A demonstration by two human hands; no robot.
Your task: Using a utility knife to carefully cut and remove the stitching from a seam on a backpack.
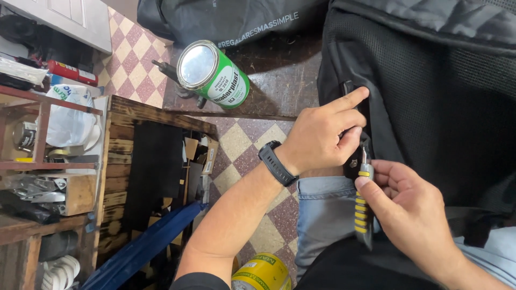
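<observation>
Our left hand (317, 137) presses on the black bag (430, 107) that rests on our lap; the pointer finger is stretched out along the bag's edge and the thumb pinches the cloth, so the bag stays flat and does not slide; this grip is closed on the bag's edge. Our right hand (414, 209) has its grip wrapped around a small knife (364, 207) with a black and yellow striped handle; the thin metal tip points up at the spot just under our left thumb, so the two hands meet at one little place on the bag. We hold the knife low on the handle with the fingers curled, which keeps the tip steady; we cannot tell if the tip touches the cloth. A black watch (277, 162) sits on the left wrist; our blue jeans (322, 215) show under the bag.

On the dark bench (279, 75) ahead lies a green can (212, 74) tipped on its side, its shiny lid facing us, well apart from our hands. A yellow can (263, 274) stands down by our arm; wooden shelves (43, 161) with tools and a white plastic bag (70, 115) are far off to the side, above the checkered floor (242, 145).
</observation>
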